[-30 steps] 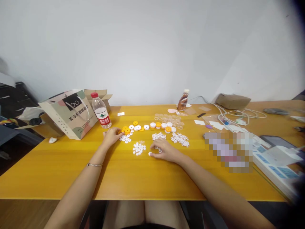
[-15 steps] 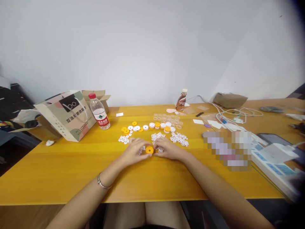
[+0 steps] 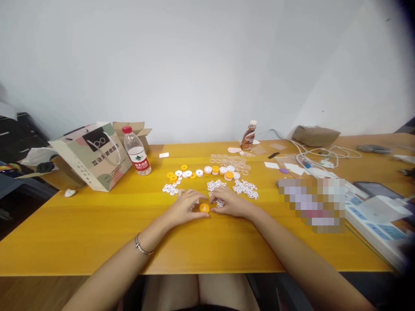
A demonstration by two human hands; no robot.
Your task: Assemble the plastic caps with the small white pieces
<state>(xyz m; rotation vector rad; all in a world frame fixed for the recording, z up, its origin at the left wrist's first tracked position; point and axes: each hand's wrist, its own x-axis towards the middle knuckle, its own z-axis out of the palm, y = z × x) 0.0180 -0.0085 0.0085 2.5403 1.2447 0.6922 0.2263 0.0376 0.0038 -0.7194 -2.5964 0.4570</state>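
An orange disc (image 3: 204,208) with a small white piece at its centre is between my two hands, low over the table. My left hand (image 3: 184,208) curls around its left side, the thumb along the near edge and the fingers beyond. From the right, my right hand (image 3: 231,203) holds its thumb and fingertips at the disc's edge. White lattice-like pieces (image 3: 245,188) lie in piles beside and behind my right hand. Small white round parts (image 3: 170,188) are heaped behind my left hand. Past them runs a row of orange and white discs (image 3: 207,170).
Clear rings (image 3: 238,163) stand behind the discs. A water bottle (image 3: 138,153), a paper bag (image 3: 97,157) and a cardboard box (image 3: 142,131) are at left. Back right are a brown drink bottle (image 3: 249,136), cables (image 3: 319,151) and a power strip (image 3: 372,222).
The orange disc has moved slightly down and tipped flatter. A white piece now shows at its centre, where a dark hole showed before. The view has shifted slightly.
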